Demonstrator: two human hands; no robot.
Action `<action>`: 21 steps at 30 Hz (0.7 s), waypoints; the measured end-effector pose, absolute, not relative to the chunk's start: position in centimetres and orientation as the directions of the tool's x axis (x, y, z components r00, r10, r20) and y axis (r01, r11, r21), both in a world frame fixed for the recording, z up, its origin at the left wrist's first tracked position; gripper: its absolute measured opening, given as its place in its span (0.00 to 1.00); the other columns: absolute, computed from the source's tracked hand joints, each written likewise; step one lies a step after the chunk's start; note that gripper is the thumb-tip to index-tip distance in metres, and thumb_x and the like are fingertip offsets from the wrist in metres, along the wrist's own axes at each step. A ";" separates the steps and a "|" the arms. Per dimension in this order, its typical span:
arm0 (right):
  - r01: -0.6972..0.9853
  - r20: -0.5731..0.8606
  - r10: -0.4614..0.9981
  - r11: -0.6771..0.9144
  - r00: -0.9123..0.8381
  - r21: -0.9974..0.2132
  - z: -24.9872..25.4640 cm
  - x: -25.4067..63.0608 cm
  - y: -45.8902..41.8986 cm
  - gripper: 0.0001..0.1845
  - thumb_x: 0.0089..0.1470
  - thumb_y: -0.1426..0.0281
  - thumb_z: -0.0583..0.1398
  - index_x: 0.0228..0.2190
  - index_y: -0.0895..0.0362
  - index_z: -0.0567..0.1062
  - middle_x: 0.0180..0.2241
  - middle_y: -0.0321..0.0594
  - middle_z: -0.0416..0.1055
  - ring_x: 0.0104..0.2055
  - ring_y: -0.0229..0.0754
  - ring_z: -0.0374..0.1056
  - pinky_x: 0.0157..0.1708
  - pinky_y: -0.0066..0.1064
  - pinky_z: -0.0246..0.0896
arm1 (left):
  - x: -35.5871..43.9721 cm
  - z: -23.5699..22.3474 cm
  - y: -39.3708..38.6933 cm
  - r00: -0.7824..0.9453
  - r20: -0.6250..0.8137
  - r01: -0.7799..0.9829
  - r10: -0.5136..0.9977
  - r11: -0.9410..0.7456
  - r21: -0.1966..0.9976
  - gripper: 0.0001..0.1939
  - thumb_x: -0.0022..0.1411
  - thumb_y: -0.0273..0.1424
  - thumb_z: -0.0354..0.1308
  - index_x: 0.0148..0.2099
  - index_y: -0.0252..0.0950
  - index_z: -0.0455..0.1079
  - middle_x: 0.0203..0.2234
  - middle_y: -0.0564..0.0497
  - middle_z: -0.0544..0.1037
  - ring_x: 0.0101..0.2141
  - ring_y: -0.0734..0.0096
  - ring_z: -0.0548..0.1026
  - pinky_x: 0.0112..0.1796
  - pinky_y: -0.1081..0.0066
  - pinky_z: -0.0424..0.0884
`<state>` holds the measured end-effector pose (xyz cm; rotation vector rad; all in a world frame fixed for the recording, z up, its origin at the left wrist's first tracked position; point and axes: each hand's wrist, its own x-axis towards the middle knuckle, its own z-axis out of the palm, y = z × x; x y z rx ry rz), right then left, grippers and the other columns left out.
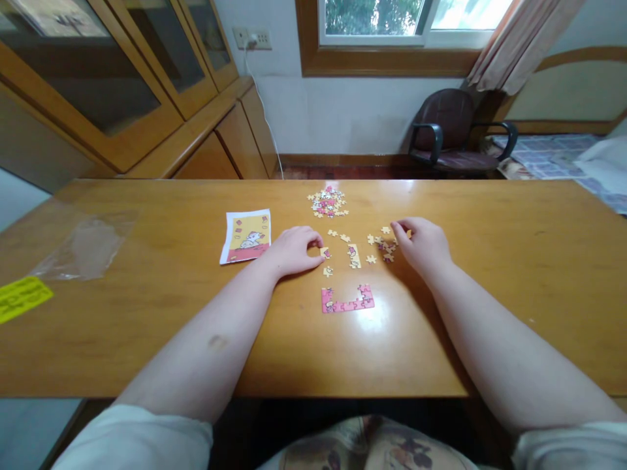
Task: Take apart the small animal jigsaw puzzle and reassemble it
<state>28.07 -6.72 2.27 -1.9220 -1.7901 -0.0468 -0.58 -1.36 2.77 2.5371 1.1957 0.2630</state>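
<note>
My left hand [296,250] rests on the table with thumb and index finger closed at the edge of a yellow puzzle piece [326,253]. Below that piece lies another yellow piece [328,271], and a joined yellow strip [354,256] is to its right. Nearer me, joined pink pieces [347,306] form a U-shaped border. My right hand [423,244] has its fingers drawn together beside a small loose group of pieces [386,247]. A pale yellow piece [385,230] lies close to its fingertips. Whatever those fingers may hold is too small to make out.
A heap of mixed puzzle pieces [327,203] lies towards the far edge of the wooden table [171,326]. The picture card [248,237] is left of my left hand. A clear plastic bag [88,248] and a yellow label [23,298] lie farther left. A chair [448,130] stands beyond.
</note>
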 end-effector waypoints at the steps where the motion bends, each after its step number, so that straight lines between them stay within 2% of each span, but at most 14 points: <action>1: 0.944 0.359 0.926 0.007 0.119 -0.330 2.2 28.2 -6.5 0.18 0.58 0.61 0.53 0.28 0.56 0.78 0.30 0.45 0.76 0.32 0.45 0.69 0.31 0.32 0.56 | -0.6 2.7 -1.3 0.632 0.030 0.714 0.774 -0.598 0.365 0.13 0.54 0.40 0.57 0.39 0.39 0.72 0.35 0.49 0.76 0.38 0.62 0.72 0.41 0.63 0.67; 10: 0.952 0.416 0.905 0.048 0.086 -0.302 4.4 30.2 -6.9 0.16 0.57 0.61 0.54 0.27 0.55 0.78 0.27 0.42 0.75 0.30 0.43 0.67 0.29 0.31 0.54 | -0.5 2.7 -1.3 0.621 0.017 0.724 0.783 -0.583 0.368 0.13 0.53 0.40 0.56 0.38 0.39 0.72 0.35 0.49 0.76 0.38 0.62 0.73 0.40 0.64 0.67; 17: 0.967 0.287 0.956 0.015 0.061 -0.256 4.9 31.2 -6.9 0.16 0.57 0.62 0.54 0.30 0.54 0.80 0.30 0.43 0.77 0.32 0.44 0.68 0.30 0.31 0.55 | -0.7 2.5 -1.0 0.619 -0.020 0.723 0.785 -0.559 0.405 0.15 0.54 0.42 0.57 0.39 0.39 0.72 0.36 0.49 0.77 0.38 0.62 0.73 0.39 0.64 0.68; 21: 0.966 0.276 0.960 0.035 0.038 -0.255 4.6 31.3 -6.7 0.16 0.58 0.62 0.54 0.31 0.55 0.80 0.30 0.43 0.77 0.32 0.44 0.69 0.31 0.31 0.56 | -0.8 2.3 -0.8 0.623 -0.014 0.714 0.782 -0.561 0.419 0.15 0.53 0.42 0.58 0.39 0.39 0.73 0.36 0.49 0.77 0.38 0.62 0.73 0.39 0.65 0.68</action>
